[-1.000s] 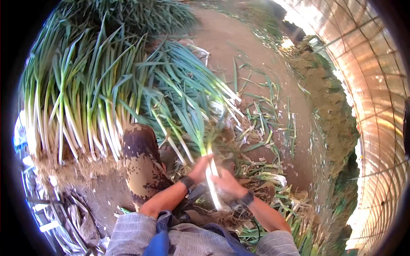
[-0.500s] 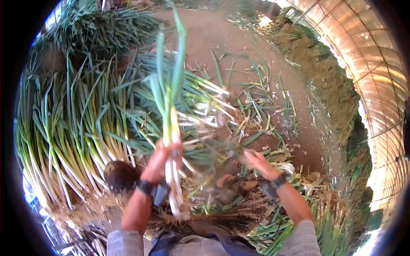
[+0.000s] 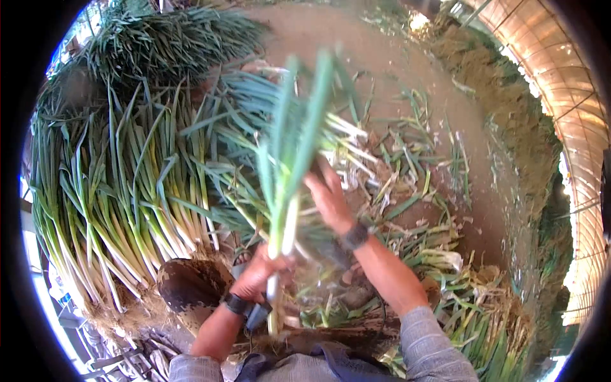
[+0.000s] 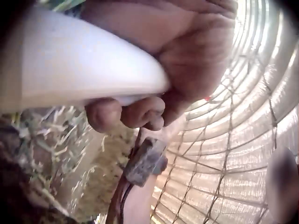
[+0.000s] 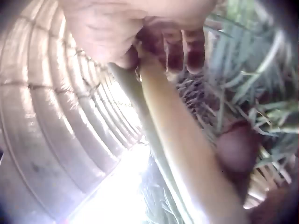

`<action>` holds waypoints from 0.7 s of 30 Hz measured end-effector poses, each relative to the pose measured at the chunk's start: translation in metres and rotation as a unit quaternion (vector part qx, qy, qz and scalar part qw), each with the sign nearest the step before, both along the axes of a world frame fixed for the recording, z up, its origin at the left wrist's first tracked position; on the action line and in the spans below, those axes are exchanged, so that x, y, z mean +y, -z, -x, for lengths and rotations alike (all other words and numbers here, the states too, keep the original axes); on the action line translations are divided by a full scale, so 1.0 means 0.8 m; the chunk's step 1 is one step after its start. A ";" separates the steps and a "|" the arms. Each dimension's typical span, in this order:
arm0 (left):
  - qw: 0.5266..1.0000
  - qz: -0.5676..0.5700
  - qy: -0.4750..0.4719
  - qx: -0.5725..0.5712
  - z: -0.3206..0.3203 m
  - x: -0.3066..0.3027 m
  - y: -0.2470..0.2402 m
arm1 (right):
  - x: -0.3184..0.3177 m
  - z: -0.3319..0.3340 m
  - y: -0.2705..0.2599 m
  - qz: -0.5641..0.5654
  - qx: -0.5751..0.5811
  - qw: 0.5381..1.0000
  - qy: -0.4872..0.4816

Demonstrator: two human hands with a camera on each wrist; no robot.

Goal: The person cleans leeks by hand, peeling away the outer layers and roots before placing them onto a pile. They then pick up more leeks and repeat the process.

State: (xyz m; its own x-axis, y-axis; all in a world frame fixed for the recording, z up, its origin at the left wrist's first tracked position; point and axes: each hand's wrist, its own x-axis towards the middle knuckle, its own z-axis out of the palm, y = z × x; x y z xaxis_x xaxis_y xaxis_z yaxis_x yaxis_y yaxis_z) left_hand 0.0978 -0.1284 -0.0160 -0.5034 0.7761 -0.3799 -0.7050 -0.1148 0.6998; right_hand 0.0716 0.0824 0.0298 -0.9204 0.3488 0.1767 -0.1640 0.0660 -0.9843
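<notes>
In the head view, a couple of long green onions (image 3: 276, 219) stand nearly upright in front of the body, blue-green leaves up and white shanks down. My left hand (image 3: 261, 274) grips their white part. Its curled fingers (image 4: 140, 112) wrap a thick white shank (image 4: 84, 60) in the left wrist view. Higher up, my right hand (image 3: 331, 200) is at the right side of the leaves. The right wrist view shows a pale stalk (image 5: 177, 130) running up between the thumb and fingers of that hand. Motion blurs the leaf tops.
A wide row of green onions (image 3: 121, 191) with roots lies at the left, a leafy heap (image 3: 172, 48) behind it. More onions (image 3: 356, 153) lie just beyond the hands. Trimmings (image 3: 414, 165) litter the dirt floor; a rooty pile (image 3: 490, 318) sits at right. A ribbed wall (image 3: 541, 70) curves beyond.
Both hands were on the onions a second ago. The left then raised them leftward while the right moved away. Now the onions are nearer the middle and the right hand is back beside the leaves.
</notes>
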 end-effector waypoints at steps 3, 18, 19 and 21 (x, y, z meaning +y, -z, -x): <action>0.989 -0.010 -0.125 0.072 0.050 -0.001 -0.011 | 0.002 0.037 -0.017 0.006 -0.051 0.986 -0.158; 0.887 0.254 -0.349 -0.163 0.076 0.009 0.133 | -0.028 -0.112 0.449 -0.176 -0.455 0.856 -0.170; 0.888 0.253 -0.347 -0.163 0.081 0.010 0.124 | -0.029 -0.102 0.440 -0.133 -0.458 0.856 -0.201; 0.892 0.238 -0.357 -0.142 0.087 0.016 0.113 | -0.025 -0.070 0.310 0.105 -0.415 0.896 -0.117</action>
State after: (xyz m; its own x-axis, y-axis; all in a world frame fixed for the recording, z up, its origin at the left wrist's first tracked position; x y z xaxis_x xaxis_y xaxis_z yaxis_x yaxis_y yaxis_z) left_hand 0.0283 -0.1156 -0.1067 -0.6359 0.0143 -0.7717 -0.7280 -0.3430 0.5935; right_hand 0.1275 0.0627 -0.2186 -0.7562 0.0737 -0.6502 0.6459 -0.0759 -0.7597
